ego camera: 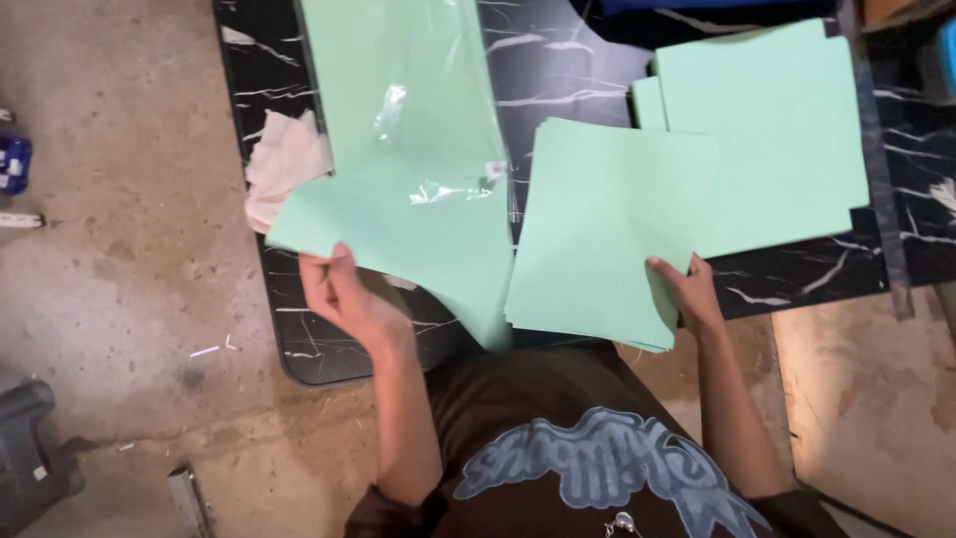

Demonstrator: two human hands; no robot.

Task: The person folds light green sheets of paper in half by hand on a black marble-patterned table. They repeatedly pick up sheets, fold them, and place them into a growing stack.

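My left hand [344, 294] grips the lower edge of a single mint-green paper sheet [398, 234], lifted and tilted over the left part of the black marble-patterned table [558, 70]. My right hand [687, 289] holds the near right corner of a stack of the same green sheets [597, 229], which lies on the table and hangs a little over its front edge. An opened clear plastic pack of green paper [398, 80] lies behind the lifted sheet.
A second pile of green sheets [767, 120] rests at the back right of the table. A crumpled white cloth [284, 164] lies at the table's left edge. Concrete floor [129, 259] surrounds the table, with a grey object [30, 453] at the lower left.
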